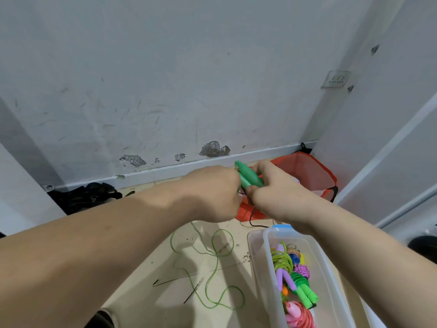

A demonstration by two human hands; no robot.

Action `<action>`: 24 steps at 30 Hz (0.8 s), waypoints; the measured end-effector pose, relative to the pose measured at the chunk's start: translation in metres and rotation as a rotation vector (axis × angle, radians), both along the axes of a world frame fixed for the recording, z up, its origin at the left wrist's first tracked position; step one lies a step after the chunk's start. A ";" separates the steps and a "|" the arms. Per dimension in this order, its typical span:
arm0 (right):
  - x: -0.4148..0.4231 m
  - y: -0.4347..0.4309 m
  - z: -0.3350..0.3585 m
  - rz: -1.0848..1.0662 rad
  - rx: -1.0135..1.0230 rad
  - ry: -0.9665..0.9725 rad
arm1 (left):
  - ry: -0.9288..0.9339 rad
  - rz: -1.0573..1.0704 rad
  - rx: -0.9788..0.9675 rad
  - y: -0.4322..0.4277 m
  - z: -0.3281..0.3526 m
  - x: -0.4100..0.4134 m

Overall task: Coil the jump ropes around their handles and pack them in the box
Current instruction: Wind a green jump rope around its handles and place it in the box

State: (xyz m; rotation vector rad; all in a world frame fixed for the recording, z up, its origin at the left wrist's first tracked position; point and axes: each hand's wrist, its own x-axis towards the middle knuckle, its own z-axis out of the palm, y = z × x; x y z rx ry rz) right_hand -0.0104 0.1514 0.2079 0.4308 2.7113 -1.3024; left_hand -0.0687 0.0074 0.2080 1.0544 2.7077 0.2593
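- Left arm (94,245) reaches beyond box (266,252); left hand (217,192) curled against green handles (250,178), grip hidden.
- Right hand (272,192) grips handles.
- Green rope (214,263) loose, left of box.

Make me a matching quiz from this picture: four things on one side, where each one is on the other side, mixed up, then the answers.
Things:
1. green handles
2. green rope
3. clear box
4. red bag

Places:
A. at the foot of the wall
B. gripped in the right hand
C. trailing loose across the floor
D. holding coiled ropes

Pairs: 1-B, 2-C, 3-D, 4-A.
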 end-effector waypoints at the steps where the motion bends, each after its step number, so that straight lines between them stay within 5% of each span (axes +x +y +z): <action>1: 0.001 0.000 0.002 0.035 0.075 0.009 | 0.024 -0.026 -0.055 0.000 -0.001 0.003; 7: 0.003 -0.007 0.009 0.183 0.491 -0.087 | 0.163 -0.143 -0.140 -0.003 -0.001 0.008; 13: 0.008 -0.002 0.010 0.267 0.464 -0.146 | 0.255 -0.166 -0.014 0.006 0.005 0.009; 24: 0.008 0.015 0.010 0.385 0.258 -0.022 | -0.319 -0.062 0.464 -0.028 0.013 -0.020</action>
